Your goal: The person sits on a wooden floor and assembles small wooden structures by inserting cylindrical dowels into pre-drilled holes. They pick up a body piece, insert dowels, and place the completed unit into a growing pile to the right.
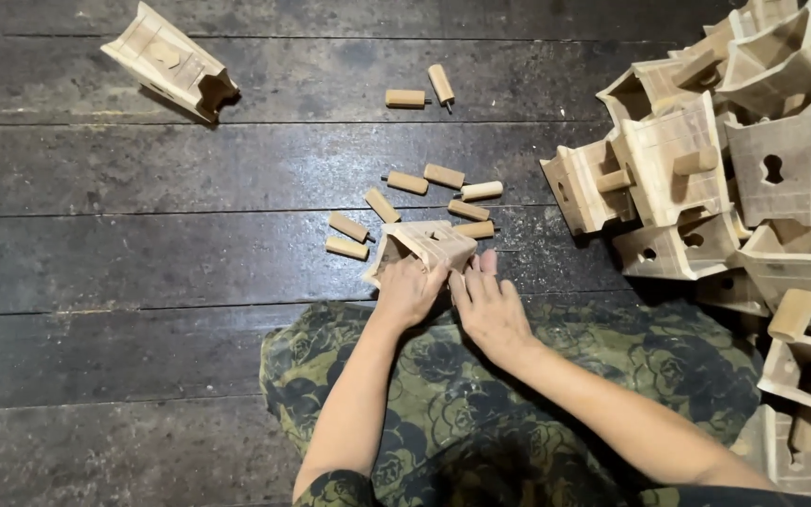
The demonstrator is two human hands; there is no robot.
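Wooden box piece (pixel 421 246) is gripped on the floor by left hand (pixel 408 291) and right hand (pixel 487 305), dowels (pixel 405 208) just beyond.

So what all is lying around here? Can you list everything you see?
wooden piece in hand: one, pale wood, on the floor in front of the knees, held by both hands
short pegs: about eleven, light tan, scattered on the floor beyond the hands, two farther off
lone wooden piece: one, pale, top left on the floor
pile of wooden pieces: many, pale, stacked at right
floor: dark planks
patterned cloth: green, over the lap
left hand: on the piece
right hand: on the piece
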